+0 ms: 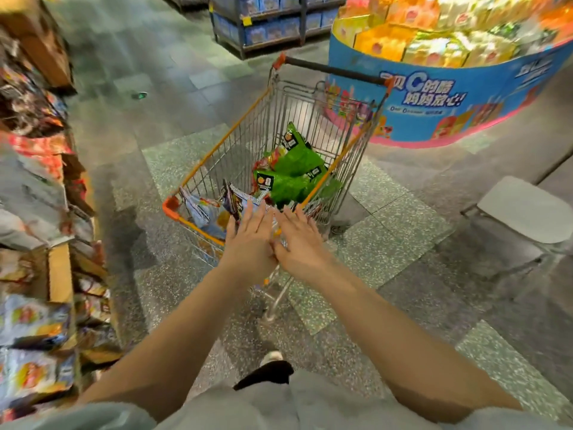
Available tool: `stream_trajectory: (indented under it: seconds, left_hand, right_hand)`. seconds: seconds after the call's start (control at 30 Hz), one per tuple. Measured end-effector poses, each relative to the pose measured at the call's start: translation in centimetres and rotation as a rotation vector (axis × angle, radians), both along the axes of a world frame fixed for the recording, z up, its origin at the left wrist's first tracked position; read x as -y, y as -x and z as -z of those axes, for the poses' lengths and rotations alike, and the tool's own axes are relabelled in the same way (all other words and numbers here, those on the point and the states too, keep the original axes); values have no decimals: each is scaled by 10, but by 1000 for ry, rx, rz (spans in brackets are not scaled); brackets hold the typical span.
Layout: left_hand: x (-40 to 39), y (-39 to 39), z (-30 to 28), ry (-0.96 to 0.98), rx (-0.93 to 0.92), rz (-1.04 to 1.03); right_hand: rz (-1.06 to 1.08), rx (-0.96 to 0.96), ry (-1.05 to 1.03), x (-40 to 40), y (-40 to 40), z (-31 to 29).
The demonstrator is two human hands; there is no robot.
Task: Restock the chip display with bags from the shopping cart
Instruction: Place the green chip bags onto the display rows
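A wire shopping cart (223,144) with orange rim trim stands ahead of me on the floor. Inside lie several green chip bags (294,169) toward the far right, and blue and purple bags (214,209) near the front corner. My left hand (251,240) and my right hand (297,240) reach side by side over the cart's near end, fingers straight and spread, holding nothing. The chip display (34,187) runs down the left edge, blurred, stacked with mixed bags in cardboard trays.
A round blue promotional stand (459,97) piled with yellow and orange packs sits behind the cart on the right. A white stool (527,209) stands at right. Blue-boxed shelving (266,26) is at the back. My shoe (271,358) shows below.
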State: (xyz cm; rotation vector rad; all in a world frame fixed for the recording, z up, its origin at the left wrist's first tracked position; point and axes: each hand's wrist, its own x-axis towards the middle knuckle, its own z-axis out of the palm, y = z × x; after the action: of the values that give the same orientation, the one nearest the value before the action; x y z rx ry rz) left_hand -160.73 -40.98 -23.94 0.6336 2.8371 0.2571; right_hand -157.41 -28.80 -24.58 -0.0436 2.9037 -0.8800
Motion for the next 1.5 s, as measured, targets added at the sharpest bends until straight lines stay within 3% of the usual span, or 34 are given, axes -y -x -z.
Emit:
stream_trajectory:
  seconds: [0.27,0.43,0.8,1.0,1.2,1.5]
  left_hand:
    - [-44,90,31,-43,-22,-30]
    - [-92,170,36,-152,-39,-91]
    - [-123,275,54,10,20,-381]
    - [-139,295,75,33,41,-595]
    - [-181,288,80,115,76,-880]
    - [-234,282,114,260,91,-1082]
  right_hand:
    - [-61,54,-55,-48,88,26]
    - [-114,65,-202,-99,183,22]
    - [-275,173,-245,-163,324,46]
    - [-557,122,-316,-179,402,72]
    - [-994,141,-481,-215,459,99]
    - [-1340,128,-577,-245,524,166]
